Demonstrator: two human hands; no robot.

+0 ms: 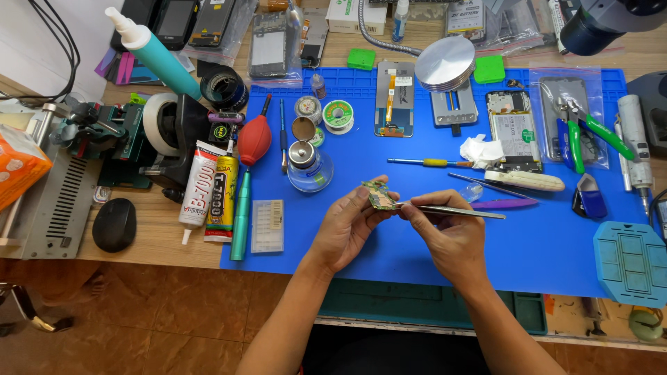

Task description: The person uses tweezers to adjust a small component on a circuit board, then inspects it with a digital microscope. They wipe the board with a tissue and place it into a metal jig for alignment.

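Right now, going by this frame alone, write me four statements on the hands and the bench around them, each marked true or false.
1. The left hand holds a small green circuit board. True.
2. The right hand holds a screwdriver. False: it holds metal tweezers, tips at the board.
3. The hands work over a blue mat. True.
4. The red air blower lies right of the hands. False: it lies to their left.

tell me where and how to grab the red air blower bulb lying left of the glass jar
Grip the red blower around its round bulb, the widest part, coming down from above with fingers on its left and right flanks. It lies flat on the blue mat, black nozzle pointing up-right; the glue tubes crowd its lower left.
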